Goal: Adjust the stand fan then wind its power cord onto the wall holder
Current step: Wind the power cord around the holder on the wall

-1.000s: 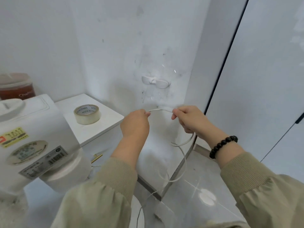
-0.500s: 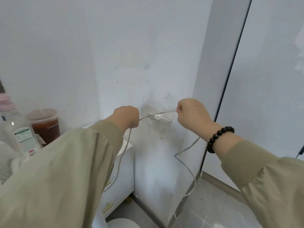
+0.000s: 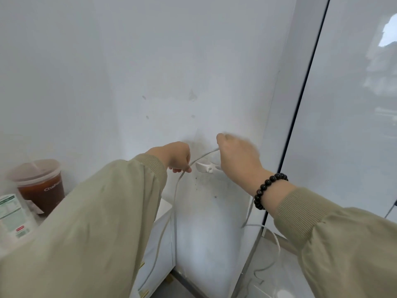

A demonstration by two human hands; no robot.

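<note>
Broadly, the white wall (image 3: 150,72) filled the view, with a glass panel (image 3: 354,125) to the right of both hands and a white cabinet (image 3: 163,233) below the left hand. The stand fan itself was not in view at this moment.

Both arms, in pale green sleeves, were raised to the wall. The left hand (image 3: 174,155) was closed, its fingers (image 3: 182,168) pinching the power cord (image 3: 175,201) just left of the wall holder (image 3: 205,167). The right hand (image 3: 238,160), somewhat blurred, was closed as a loose fist directly in front of the holder's right end, covering it; the cord appeared to run into its grip at the fingertips, though the exact contact was hidden. A beaded bracelet (image 3: 266,190) sat on the right wrist.

Between the two hands a short span of cord ran nearly taut, just above and in front of the holder. Whether it touched the holder could not be determined. Below the left fingers the cord hung slack toward the floor; a second slack length trailed below the right wrist and looped on the floor.

Assessment: the cord appeared thin, light and limp, offering no stiffness of its own, so it would sag and slip off unless kept under tension. The sound hold was judged to be a pinch on either side of the holder, close to it, as presently taken. The small plastic holder looked lightly fixed; hard pulling might dislodge it.

A lidded drink cup (image 3: 40,186) stood well left of the left hand.
</note>
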